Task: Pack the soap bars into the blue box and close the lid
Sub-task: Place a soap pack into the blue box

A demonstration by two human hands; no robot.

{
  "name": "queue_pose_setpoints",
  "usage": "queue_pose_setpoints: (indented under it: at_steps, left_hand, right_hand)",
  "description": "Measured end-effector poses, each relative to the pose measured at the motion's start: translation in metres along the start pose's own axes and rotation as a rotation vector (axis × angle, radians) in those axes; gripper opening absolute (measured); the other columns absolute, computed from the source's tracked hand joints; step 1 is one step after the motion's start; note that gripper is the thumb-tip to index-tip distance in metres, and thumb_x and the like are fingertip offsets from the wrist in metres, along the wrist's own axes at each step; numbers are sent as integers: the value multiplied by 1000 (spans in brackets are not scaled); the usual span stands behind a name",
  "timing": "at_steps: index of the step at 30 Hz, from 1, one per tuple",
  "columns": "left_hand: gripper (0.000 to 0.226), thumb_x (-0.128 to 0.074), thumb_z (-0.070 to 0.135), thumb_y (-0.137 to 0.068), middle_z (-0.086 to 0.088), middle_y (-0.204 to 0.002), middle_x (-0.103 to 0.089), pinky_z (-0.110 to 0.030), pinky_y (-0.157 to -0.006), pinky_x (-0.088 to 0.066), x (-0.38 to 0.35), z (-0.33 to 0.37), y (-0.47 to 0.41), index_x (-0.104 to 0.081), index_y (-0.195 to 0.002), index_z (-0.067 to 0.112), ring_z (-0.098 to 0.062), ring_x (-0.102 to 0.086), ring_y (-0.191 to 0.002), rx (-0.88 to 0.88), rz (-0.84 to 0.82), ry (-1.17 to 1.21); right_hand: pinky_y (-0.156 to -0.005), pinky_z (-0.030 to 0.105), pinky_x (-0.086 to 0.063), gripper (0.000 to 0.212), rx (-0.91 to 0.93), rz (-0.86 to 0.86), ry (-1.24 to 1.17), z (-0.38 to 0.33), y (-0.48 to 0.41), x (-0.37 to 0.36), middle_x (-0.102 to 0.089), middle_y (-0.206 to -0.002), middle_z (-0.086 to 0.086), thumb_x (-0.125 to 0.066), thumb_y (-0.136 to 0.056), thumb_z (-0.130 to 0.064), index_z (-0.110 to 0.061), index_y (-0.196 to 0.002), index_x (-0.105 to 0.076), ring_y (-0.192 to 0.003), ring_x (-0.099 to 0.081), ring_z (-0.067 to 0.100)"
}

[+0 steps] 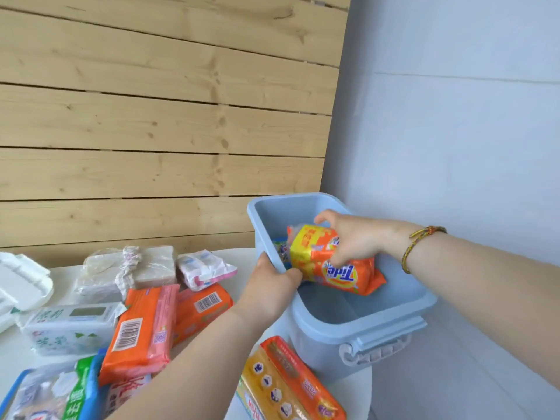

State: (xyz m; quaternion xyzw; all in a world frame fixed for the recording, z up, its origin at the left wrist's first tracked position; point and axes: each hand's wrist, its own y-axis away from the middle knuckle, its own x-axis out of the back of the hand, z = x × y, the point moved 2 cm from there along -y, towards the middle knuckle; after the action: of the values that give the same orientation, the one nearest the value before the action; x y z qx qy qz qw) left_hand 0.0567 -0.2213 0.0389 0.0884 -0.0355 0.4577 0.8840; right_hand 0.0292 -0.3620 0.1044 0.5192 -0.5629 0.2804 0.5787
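Observation:
The open blue box stands on the table at the right, next to the wall. My right hand grips an orange and yellow Tide soap pack and holds it tilted inside the box. A small blue-wrapped item lies in the box at its far left, partly hidden behind the pack. My left hand grips the box's left rim, thumb over the edge. Several wrapped soap bars lie on the table to the left, among them an orange and pink pack and a white and green bar.
A white lid lies at the far left of the table. An orange and yellow pack lies in front of the box near the table edge. A wooden plank wall stands behind the table, and a pale wall is close on the right.

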Motion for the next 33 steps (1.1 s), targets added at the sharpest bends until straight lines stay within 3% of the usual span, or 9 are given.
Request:
queue_pose_setpoints:
  at_steps: [2, 4, 7, 8, 11, 17, 22, 25, 33]
  left_hand:
    - [34, -47, 3, -82, -9, -101, -63, -22, -68, -48, -1, -1, -1, -49, -115, 10, -19, -59, -81, -22, 18, 16]
    - [30, -45, 2, -83, -5, -98, -64, -15, -62, -50, -1, -1, 0, -48, -111, 15, -15, -60, -80, -38, 25, 55]
    - [32, -43, 2, -85, -4, -98, -62, -13, -59, -50, -1, 0, 2, -45, -111, 20, -11, -60, -81, -54, 27, 76]
    - [33, -43, 2, -85, -6, -102, -62, -16, -64, -50, -2, -1, 0, -44, -113, 21, -13, -61, -86, -58, 26, 83]
    - [32, -43, 2, -84, -7, -105, -61, -22, -72, -50, -3, -2, -2, -42, -108, 23, -18, -61, -92, -57, 26, 96]
    - [31, -45, 3, -83, -1, -98, -60, -21, -73, -48, -4, -4, -4, -41, -102, 27, -15, -59, -91, -75, 12, 89]
    - [26, -45, 6, -82, -1, -91, -56, -19, -62, -46, -3, -5, -5, -42, -85, 31, -8, -53, -76, -66, 13, 50]
    - [27, -45, 5, -82, 0, -82, -51, -6, -43, -39, -2, -4, -4, -38, -73, 29, -7, -48, -65, -66, 19, 34]
    - [14, -47, 13, -80, 0, -75, -50, -6, -40, -37, -3, -3, -4, -44, -91, 20, -10, -47, -60, -37, 17, 24]
  right_hand:
    - [-67, 25, -43, 85, 24, -116, 91, 3, -9, -11, -51, -119, 6, -66, -77, -11, -21, -143, -15, -91, -47, 16]
    - [-74, 30, -47, 89, 70, -185, 143, 5, -17, -23, -53, -127, 9, -66, -77, -10, -24, -145, -10, -91, -50, 18]
    - [-62, 27, -45, 93, 140, -243, 211, 7, -27, -41, -50, -132, 12, -64, -79, -6, -27, -146, -3, -92, -50, 20]
    - [-65, 27, -48, 93, 163, -247, 210, 7, -31, -46, -47, -136, 10, -63, -79, -4, -27, -146, -3, -99, -52, 21]
    - [-99, 34, -44, 86, 251, -170, 216, 9, -39, -57, -41, -142, 10, -63, -78, -3, -25, -145, -14, -126, -44, 26]
    - [-108, 33, -34, 72, 425, -58, 392, 9, -46, -67, -39, -143, 6, -59, -78, -2, -18, -141, -28, -132, -36, 25]
    - [-104, 34, -28, 75, 464, 10, 633, 6, -49, -67, -35, -143, 5, -65, -77, -15, -17, -141, -28, -130, -30, 25]
    - [-104, 34, -26, 82, 448, 33, 642, 0, -52, -67, -26, -145, 8, -72, -72, -24, -17, -141, -27, -131, -26, 26]
    - [-95, 37, -37, 75, 343, 144, 617, -1, -62, -78, -34, -134, 9, -66, -80, -28, -15, -140, -23, -124, -38, 29]
